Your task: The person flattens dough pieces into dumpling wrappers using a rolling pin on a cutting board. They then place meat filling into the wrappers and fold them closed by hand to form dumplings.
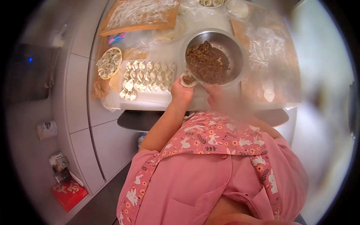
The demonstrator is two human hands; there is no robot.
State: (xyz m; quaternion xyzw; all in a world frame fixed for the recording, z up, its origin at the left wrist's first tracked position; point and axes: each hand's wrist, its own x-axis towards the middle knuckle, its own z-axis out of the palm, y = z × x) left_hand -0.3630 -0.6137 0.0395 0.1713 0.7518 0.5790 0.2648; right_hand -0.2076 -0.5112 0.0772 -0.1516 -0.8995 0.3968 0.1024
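Observation:
My left hand (181, 92) is cupped under a round dumpling wrapper (183, 83) with a small heap of brown filling (188, 79) on it. Just right of it stands a steel mixing bowl (237, 56), partly full of dark minced filling (210, 62). My right hand (213, 93) is at the bowl's near rim. Motion blurs it, and whether it holds anything cannot be made out. Left of my left hand, a white tray (150, 98) carries rows of folded dumplings (144, 75).
An oval dish (109, 63) of dumplings stands at the far left. A floured wooden board (140, 13) lies at the back left. On the right, another board (245, 90) bears floury wrappers, one wrapper (269, 95) near the front edge. Cabinets (80, 90) line the left side.

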